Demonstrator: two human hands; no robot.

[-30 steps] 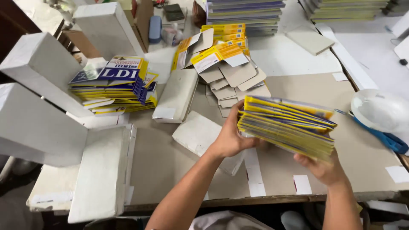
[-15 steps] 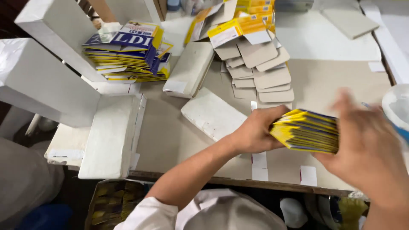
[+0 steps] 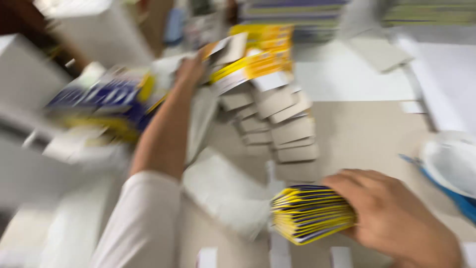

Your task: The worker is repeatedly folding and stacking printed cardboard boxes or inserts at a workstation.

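Stack of flat yellow-edged cards (image 3: 311,214) sits near, centre-right on the table (image 3: 367,134), w/ the right hand (image 3: 396,218) wrapped round its right end, fingers over the top. Looks light but loose: thin glossy sheets likely to slide and fan apart, so best pinched across the full thickness at one end or squared from both sides. Left hand (image 3: 191,69) reaches far left toward a yellow-and-white packet (image 3: 233,54); too blurred to tell if it grips it. Fanned grey cards (image 3: 287,129) lie between; blue-and-yellow pile (image 3: 104,101) far left, white bowl (image 3: 453,161) right.
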